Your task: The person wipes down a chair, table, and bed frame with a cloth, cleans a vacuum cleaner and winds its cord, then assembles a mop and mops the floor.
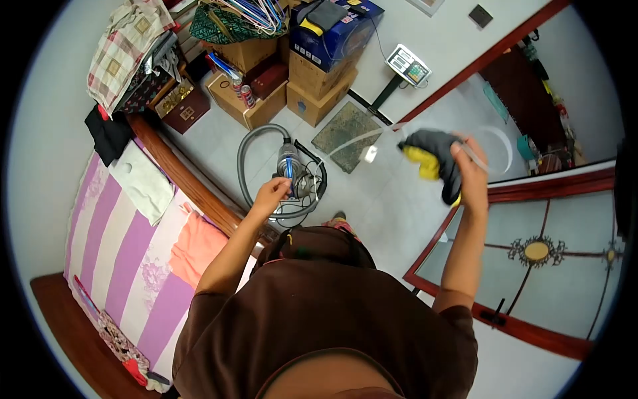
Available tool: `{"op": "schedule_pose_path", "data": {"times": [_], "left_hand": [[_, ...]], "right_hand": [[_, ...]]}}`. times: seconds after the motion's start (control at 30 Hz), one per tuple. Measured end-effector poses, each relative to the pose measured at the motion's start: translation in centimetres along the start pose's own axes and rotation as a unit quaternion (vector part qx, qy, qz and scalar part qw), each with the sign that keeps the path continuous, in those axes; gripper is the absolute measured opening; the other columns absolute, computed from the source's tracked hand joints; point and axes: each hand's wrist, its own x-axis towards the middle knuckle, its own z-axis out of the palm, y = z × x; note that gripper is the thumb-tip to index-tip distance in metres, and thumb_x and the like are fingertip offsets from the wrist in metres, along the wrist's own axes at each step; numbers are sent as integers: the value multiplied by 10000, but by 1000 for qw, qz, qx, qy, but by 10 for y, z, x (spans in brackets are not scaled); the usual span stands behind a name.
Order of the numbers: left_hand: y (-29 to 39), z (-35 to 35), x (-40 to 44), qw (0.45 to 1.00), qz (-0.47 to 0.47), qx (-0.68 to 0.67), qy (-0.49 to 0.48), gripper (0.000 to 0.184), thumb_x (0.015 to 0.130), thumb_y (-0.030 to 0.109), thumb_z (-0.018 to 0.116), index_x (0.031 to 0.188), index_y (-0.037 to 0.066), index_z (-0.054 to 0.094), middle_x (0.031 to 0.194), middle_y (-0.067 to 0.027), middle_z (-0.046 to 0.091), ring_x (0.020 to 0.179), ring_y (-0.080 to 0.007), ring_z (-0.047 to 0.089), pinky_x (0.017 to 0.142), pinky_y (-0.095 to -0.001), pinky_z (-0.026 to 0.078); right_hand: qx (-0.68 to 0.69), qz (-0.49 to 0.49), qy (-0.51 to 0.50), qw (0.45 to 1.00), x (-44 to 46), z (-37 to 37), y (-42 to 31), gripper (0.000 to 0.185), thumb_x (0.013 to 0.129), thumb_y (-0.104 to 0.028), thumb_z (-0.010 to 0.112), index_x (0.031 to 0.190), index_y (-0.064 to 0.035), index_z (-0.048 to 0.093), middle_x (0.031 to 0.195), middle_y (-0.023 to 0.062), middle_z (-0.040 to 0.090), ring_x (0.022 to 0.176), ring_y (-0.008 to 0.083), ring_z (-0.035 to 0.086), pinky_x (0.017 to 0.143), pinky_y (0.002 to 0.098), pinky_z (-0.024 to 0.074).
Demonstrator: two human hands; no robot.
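Note:
My right hand [472,176] is raised at the right, its fingers closed on a dark grey and yellow bundle [438,156], soft-looking like a glove or cloth and blurred by motion. A pale cord [355,139] with a white tag [369,154] runs from near the vacuum cleaner toward this bundle, and a pale loop [506,149] shows beyond the hand. My left hand [271,197] pinches a slim blue stick-like thing [290,171], whose kind I cannot make out. Behind it, the vacuum cleaner [289,154] with its grey hose [244,159] sits on the floor.
To the left stands a bed [126,253] with a wooden rail, bearing a white cloth [141,183] and an orange garment [197,243]. Cardboard boxes [319,100] and drink cans [247,96] are ahead. A platform scale [349,133] lies near the doorway; a glazed door [531,266] is at right.

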Motion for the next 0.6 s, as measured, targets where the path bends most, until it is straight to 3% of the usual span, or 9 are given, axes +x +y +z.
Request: {"op": "schedule_pose_path", "data": {"times": [0.13,0.2,0.27,0.3,0.43,0.5,0.53,0.57,0.6], "left_hand": [[-26,-22,20,995,-10,2,104,312,979,271,556,1134,11,629,876,-51,654,741,-124,585,690,-254,478],[-44,-32,22,985,-7,3,175,322,973,283,570,1128,8,634,864,-58,661,722,-126,590,666,-252,478],[-86,-43,20,968,-25,-28,249,306,966,278,577,1098,10,646,837,-53,653,702,-119,584,638,-250,476],[-103,-48,19,959,-22,-49,279,292,961,268,579,1080,12,654,813,-48,646,692,-114,582,619,-250,476],[-125,-15,-9,874,-96,-195,435,235,939,270,608,1031,60,660,779,-24,641,629,-108,572,584,-229,457],[-117,15,-15,841,-146,-216,474,236,934,282,609,1030,71,653,783,-27,643,633,-107,577,569,-230,444],[-114,30,-17,823,-175,-226,490,236,931,287,609,1029,76,650,785,-28,645,635,-106,579,561,-231,437],[-117,46,-17,817,-185,-225,498,241,930,296,608,1029,80,647,787,-30,646,638,-106,580,562,-232,433],[-121,59,-14,811,-195,-224,505,247,929,306,606,1030,84,645,788,-31,647,640,-107,580,564,-234,429]], "right_hand": [[34,-113,61,991,137,-5,-14,259,909,-202,618,1027,28,631,878,15,600,834,92,538,764,217,427],[46,-201,25,978,221,-14,-8,239,923,-184,622,1034,26,635,903,5,610,836,74,545,752,199,430],[110,-209,30,971,290,-9,-24,277,925,-198,634,1051,49,625,950,26,625,861,80,560,766,209,448],[89,-273,39,957,337,-13,-19,300,927,-207,635,1073,55,621,969,45,636,879,86,568,779,215,454],[17,-367,107,924,477,-12,-43,274,918,-221,642,1037,26,641,989,43,643,888,94,572,785,224,455],[81,-385,83,915,547,-12,-50,276,907,-225,642,1048,12,630,986,57,643,887,124,595,792,254,470],[-70,-416,170,891,566,-3,-59,376,938,-273,572,1175,18,593,1036,92,606,897,166,573,832,278,463],[19,-460,154,874,586,5,-64,307,919,-223,596,1119,9,608,948,59,630,866,137,561,775,240,451],[141,-411,106,895,603,14,-70,307,920,-237,602,1111,3,607,940,57,628,847,127,552,765,240,449]]}}
